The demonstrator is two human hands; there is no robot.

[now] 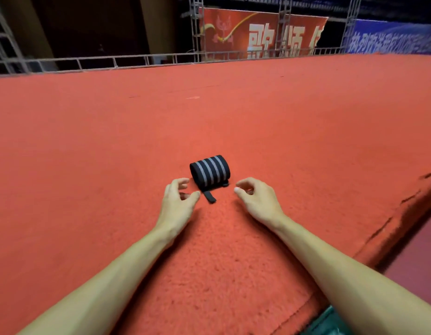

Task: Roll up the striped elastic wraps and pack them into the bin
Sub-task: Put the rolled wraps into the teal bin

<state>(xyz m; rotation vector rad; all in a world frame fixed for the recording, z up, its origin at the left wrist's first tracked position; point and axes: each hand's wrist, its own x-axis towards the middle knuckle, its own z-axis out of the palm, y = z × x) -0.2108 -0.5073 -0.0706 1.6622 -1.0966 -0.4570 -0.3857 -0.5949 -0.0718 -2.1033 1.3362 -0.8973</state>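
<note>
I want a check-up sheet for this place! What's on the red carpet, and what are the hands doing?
Surface: red carpet, dark scuffs at right edge.
Job's things: one rolled wrap, its tab lying toward the person; bin not seen.
Clutter: nothing seen.
Grippers: left hand and right hand flank the wrap, fingers loosely curled, holding nothing.
Cables: nothing seen.
Surroundings: metal truss, red banner, blue banner.

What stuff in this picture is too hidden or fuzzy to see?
Bin: nowhere in the head view, outside the frame.
Blue banner: head view, writing blurred and cut by the right edge.
Red banner: head view, words partly behind the metal truss.
Green thing: head view, cut off by the bottom edge.
Rolled wrap: head view, its underside hidden by the roll itself.
</note>
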